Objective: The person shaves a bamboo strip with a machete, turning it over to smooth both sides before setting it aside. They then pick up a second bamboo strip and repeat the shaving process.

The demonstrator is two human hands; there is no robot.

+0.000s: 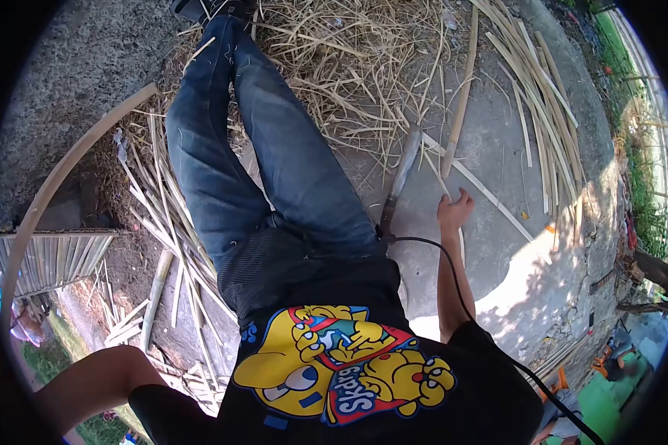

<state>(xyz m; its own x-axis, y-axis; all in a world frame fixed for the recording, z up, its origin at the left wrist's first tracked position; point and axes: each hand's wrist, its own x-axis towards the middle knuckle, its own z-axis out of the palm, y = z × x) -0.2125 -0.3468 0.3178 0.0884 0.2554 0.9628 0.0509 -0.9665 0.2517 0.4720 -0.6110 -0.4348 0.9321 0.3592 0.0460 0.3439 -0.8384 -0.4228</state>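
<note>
My right hand (455, 211) is low over the concrete floor to the right of my legs. Its fingers curl around a thin bamboo strip (433, 169), which passes through the hand and shows again beside the forearm. Close by lies a machete (405, 165) with a long grey blade and dark handle, next to my thigh. A wider bamboo slat (462, 96) ends just beyond my fingertips, and a pale flat strip (490, 194) slants across the floor there. My left arm (96, 382) stretches out to the left, and the hand is outside the picture.
Bamboo shavings (334, 59) cover the ground past my legs. Split bamboo strips lie in a bundle (545, 119) at the right and in a pile (163, 200) at the left. A long curved slat (59, 167) rises at far left. A dark cable (453, 271) crosses my right arm.
</note>
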